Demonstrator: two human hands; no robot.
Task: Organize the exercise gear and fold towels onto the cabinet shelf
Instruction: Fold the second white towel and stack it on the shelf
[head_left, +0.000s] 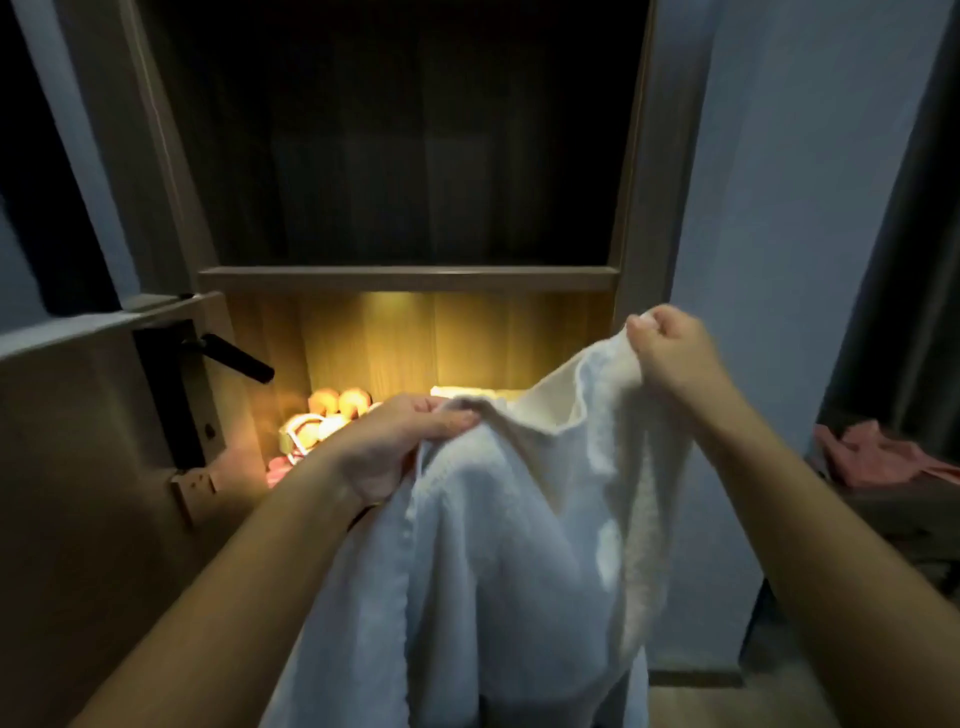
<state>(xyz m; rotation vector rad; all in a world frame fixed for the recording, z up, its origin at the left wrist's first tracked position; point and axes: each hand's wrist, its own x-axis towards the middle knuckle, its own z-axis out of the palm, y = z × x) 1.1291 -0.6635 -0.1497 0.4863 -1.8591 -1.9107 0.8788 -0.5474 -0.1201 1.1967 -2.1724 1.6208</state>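
A: What hangs between the two hands?
B: A white terry-cloth towel (509, 545), held by its top edge in front of the tall wooden cabinet (410, 279). The rest of it drops toward the floor, near the person and short of the shelves.

A: And the grips?
B: The left hand (400, 441) has its fingers and thumb closed on a bunched part of the edge. The right hand (670, 353) is fisted round a corner, higher and farther right. Both are clamped on cloth.

A: Which way does the held edge run?
B: Left to right, rising toward the right hand, with slack in the middle. The towel's long axis hangs downward.

A: Where is the destination?
B: The lit lower shelf (415, 338) lies beyond the hands, far and slightly left, and the left hand is the nearer to it. Rounded orange-pink exercise gear (332, 410) sits at its left end. What looks like a pale folded cloth (467, 391) shows just past the left knuckles.

A: Your judgement?
B: The folding seems barely begun. The next move probably calls for bringing the two held points together before the towel goes forward.
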